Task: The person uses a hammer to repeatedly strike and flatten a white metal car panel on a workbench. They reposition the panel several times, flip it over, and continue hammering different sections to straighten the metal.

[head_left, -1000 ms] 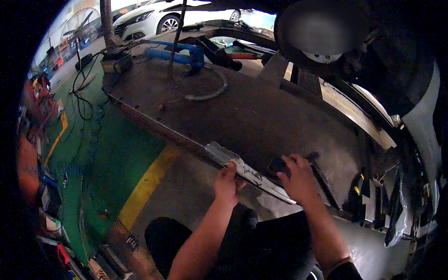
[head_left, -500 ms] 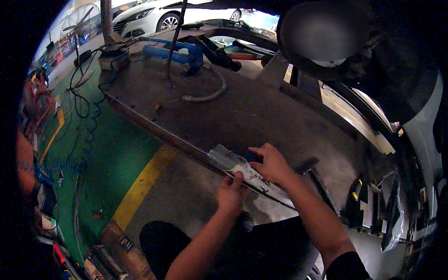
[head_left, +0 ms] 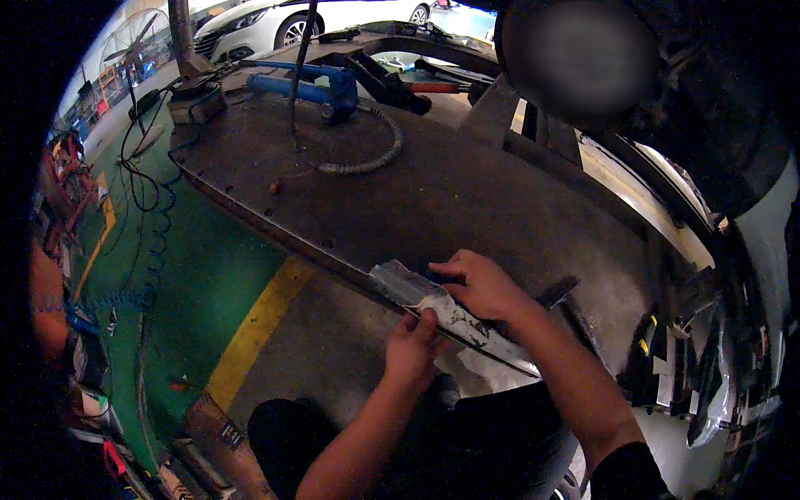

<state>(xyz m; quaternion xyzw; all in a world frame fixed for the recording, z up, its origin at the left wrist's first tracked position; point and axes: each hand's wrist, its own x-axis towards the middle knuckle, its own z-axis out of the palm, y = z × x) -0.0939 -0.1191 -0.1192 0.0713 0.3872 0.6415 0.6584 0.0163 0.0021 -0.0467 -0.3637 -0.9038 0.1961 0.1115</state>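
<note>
A long, narrow white strip-like part [head_left: 467,323], with dark streaks along it, lies at the near edge of the brown metal bench. A crumpled silvery, see-through sheet [head_left: 402,283] covers its left end. My left hand [head_left: 412,343] grips the strip's near edge, thumb on top and fingers underneath, where they are partly hidden. Just above the strip is my right hand [head_left: 482,285], its fingers curled in a pinch. A small dark-blue thing [head_left: 437,276] shows at its fingertips, too small to name.
The brown bench [head_left: 333,200] bears a blue hydraulic tool [head_left: 312,88] with a ribbed grey hose [head_left: 367,162]. A dark upright bar [head_left: 304,67] stands near it. Dark tools [head_left: 575,312] lie right of my right forearm. A coiled blue hose [head_left: 158,242] hangs left; a white car [head_left: 275,29] stands beyond.
My right hand has moved slightly left and up along the strip. My left hand keeps its grip. The whole view has shifted a little.
</note>
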